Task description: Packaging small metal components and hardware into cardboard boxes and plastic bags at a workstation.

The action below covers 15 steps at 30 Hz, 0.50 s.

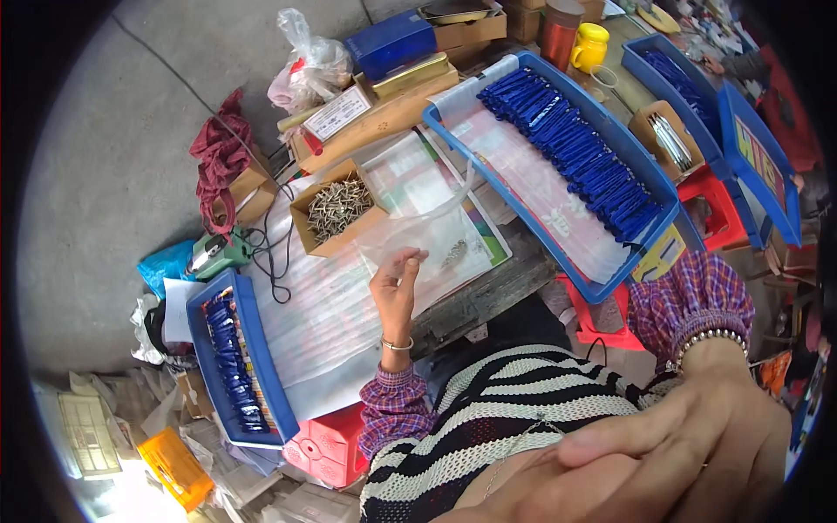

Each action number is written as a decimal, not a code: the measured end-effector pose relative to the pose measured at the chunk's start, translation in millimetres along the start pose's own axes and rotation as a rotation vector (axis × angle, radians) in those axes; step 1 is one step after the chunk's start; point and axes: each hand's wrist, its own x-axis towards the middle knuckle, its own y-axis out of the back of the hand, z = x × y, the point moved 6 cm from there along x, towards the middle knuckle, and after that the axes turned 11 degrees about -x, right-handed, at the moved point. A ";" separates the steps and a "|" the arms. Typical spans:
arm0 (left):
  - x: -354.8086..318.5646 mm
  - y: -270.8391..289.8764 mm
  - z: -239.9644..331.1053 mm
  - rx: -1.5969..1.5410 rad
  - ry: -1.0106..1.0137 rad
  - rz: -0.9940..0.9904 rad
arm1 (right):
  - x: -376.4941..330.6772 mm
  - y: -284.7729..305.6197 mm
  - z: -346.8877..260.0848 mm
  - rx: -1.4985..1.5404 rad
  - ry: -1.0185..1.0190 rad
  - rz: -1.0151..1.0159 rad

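Observation:
My left hand (399,288) is raised over the near edge of the worktable, fingers loosely bent and thumb up near them. I see nothing held in it. Just beyond it lies clear plastic film (418,228); whether the fingers touch it I cannot tell. A small pile of metal pieces (454,254) lies to its right. Beyond stands an open cardboard box (316,247) full of small metal parts (338,207). Close to the camera at the lower right, my right hand (680,453) looms large, its fingers stretched toward the left and partly cut off by the lower edge.
At right, a blue tray (558,272) holds rows of blue pens (571,152). Another blue tray (261,349) with blue pens stands at left. Near it are a green power tool (222,254) and its black cord (272,261). Red stools (327,446) stand beneath.

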 end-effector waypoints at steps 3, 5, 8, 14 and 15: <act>-3.9 -2.5 -0.2 0.237 -0.018 -0.038 | -21.4 -22.9 -22.1 -0.179 -0.055 0.209; -9.8 -7.9 7.3 0.371 -0.032 -0.074 | 5.5 -25.1 -14.1 -0.219 -0.071 0.225; -10.3 -29.5 18.1 0.312 -0.078 -0.089 | -16.8 -16.0 -4.2 -0.054 0.121 -0.009; -0.7 -62.6 46.6 0.172 -0.110 -0.190 | 1.4 30.4 -3.1 0.215 0.546 -0.623; 2.7 -61.3 46.5 0.199 -0.097 -0.154 | -0.5 46.5 4.7 0.157 0.653 -0.684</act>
